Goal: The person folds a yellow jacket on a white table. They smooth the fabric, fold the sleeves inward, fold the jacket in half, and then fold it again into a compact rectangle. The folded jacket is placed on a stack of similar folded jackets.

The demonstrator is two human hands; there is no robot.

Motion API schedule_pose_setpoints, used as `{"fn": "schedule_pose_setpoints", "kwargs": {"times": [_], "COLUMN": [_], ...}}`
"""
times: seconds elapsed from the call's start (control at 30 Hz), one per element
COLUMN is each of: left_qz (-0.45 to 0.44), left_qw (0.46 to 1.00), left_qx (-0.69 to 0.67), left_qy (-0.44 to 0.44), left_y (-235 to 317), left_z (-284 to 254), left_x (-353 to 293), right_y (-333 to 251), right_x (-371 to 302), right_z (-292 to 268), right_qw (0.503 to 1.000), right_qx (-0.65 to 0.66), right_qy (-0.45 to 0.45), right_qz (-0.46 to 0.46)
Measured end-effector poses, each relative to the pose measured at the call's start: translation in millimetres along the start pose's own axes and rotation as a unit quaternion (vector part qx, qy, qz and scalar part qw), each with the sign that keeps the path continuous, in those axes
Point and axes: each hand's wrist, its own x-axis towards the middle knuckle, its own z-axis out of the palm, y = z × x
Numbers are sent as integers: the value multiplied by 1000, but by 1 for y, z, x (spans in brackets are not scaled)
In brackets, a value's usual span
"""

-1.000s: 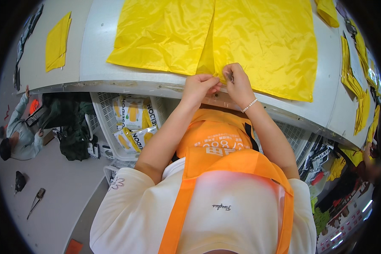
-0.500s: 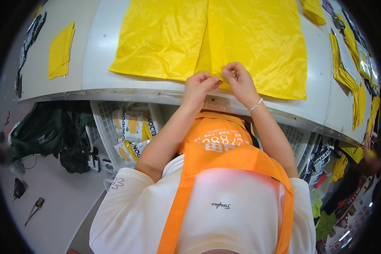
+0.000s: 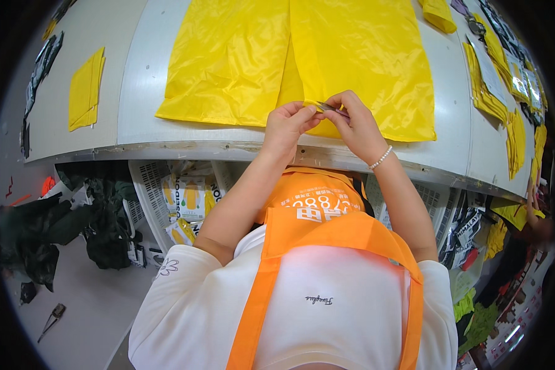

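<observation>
Across the counter [image 3: 143,92] lies yellow fabric [image 3: 231,68]; the left hand [image 3: 283,128] pinches its edge, the right hand [image 3: 361,128] grips a small tool [image 3: 332,109].

the head-worn camera (fisheye) looks steeply down.

The person wears a white short-sleeved cloth shirt [image 3: 345,296], with small dark script [image 3: 319,300] across the chest and a dark flower outline [image 3: 168,267] on the left sleeve. Over it sits a bright orange fabric apron [image 3: 327,231] bearing white printed characters [image 3: 314,213], its broad flat orange straps [image 3: 253,308] running along both sides of the chest. The left hand [image 3: 285,127] is bare; a thin bracelet of pale round beads [image 3: 382,157] circles the wrist of the right hand [image 3: 359,131].
</observation>
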Motion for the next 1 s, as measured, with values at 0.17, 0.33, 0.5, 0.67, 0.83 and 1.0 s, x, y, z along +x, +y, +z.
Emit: {"fn": "schedule_pose_setpoints", "kwargs": {"times": [0.17, 0.33, 0.5, 0.67, 0.83, 1.0], "left_qz": [-2, 26, 51, 78, 61, -69], "left_qw": [1000, 998, 995, 984, 988, 982], "left_qx": [3, 58, 79, 155, 137, 176], "left_qy": [3, -10, -15, -35, -44, -19], "left_y": [6, 3, 2, 1, -4, -17], "left_z": [2, -2, -3, -8, -15, -52], "left_x": [-4, -6, -7, -7, -11, -37], "right_y": [-3, -8, -15, -9, -20, 19], "right_x": [2, 5, 8, 8, 8, 4], "right_z": [-2, -2, 0, -2, 3, 26], "right_qw": [999, 999, 998, 998, 999, 993], "right_qx": [-42, -27, -41, -31, -20, -78], "right_qy": [3, -2, -6, -26, -16, -92], "right_qz": [-12, -44, -50, -47, -27, -6]}}
